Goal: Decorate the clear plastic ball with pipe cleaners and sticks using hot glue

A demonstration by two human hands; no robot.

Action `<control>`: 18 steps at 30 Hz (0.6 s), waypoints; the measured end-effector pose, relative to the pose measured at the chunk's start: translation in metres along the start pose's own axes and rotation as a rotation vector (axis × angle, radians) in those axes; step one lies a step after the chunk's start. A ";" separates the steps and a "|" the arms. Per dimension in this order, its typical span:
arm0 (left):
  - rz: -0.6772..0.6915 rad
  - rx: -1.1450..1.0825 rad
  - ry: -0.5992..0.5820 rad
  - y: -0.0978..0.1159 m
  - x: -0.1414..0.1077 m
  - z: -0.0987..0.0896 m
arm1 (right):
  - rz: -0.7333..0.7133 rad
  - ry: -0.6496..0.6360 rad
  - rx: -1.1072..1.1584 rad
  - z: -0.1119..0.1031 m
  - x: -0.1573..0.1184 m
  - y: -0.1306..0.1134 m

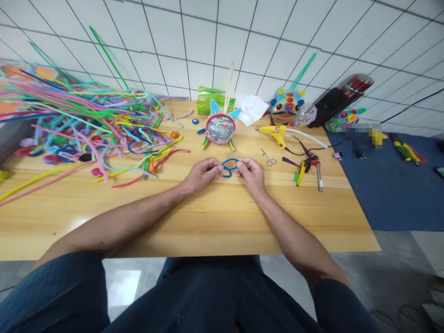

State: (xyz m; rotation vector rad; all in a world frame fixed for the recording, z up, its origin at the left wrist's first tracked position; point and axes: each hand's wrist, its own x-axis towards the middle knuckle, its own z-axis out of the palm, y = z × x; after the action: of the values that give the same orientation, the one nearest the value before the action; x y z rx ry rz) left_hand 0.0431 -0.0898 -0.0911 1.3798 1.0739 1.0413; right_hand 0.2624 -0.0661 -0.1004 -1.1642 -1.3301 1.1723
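Note:
Between my hands is a blue pipe cleaner [229,162], bent into loops just above the wooden table [194,222]. My left hand [204,175] pinches it at its left side, fingers closed. On the other side, my right hand [251,175] grips the loop between thumb and fingers. Straight ahead stands a round clear craft figure [221,128] with a red rim, light-blue pointed ears and yellow-green legs. Small scissors [269,158] lie to the right of my right hand.
Many coloured pipe cleaners [104,111] heap up at left. A green tissue box [208,99] stands by the tiled wall. Rightward are a yellow glue gun [275,134] with its cable, a decorated figure [286,108], a utility knife [319,178] and a dark blue mat [398,194].

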 end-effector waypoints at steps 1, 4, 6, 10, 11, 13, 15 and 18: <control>0.007 -0.007 0.004 0.000 0.001 0.000 | -0.011 0.003 0.001 0.000 0.001 0.000; 0.022 -0.023 0.007 0.002 0.003 0.000 | -0.036 0.028 0.018 0.002 0.002 0.000; 0.022 -0.035 0.010 0.003 0.004 0.001 | -0.040 0.046 0.024 0.003 0.002 -0.001; 0.011 -0.061 0.024 0.003 0.005 0.003 | -0.037 0.038 0.000 0.006 0.004 -0.004; 0.002 -0.069 0.029 0.003 0.005 0.003 | -0.040 0.038 -0.007 0.006 0.004 -0.003; -0.014 -0.088 0.062 0.002 0.005 0.003 | -0.059 0.059 -0.027 0.005 0.006 -0.001; 0.008 -0.071 0.138 -0.001 0.004 0.001 | -0.086 0.106 -0.066 0.000 0.007 0.001; 0.119 0.168 0.245 -0.006 0.003 -0.003 | -0.113 0.189 -0.148 -0.013 0.011 0.004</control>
State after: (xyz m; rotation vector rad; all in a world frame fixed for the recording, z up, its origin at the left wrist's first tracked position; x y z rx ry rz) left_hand 0.0406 -0.0862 -0.0967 1.4922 1.2949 1.2549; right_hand 0.2745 -0.0542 -0.1028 -1.2559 -1.3363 0.8726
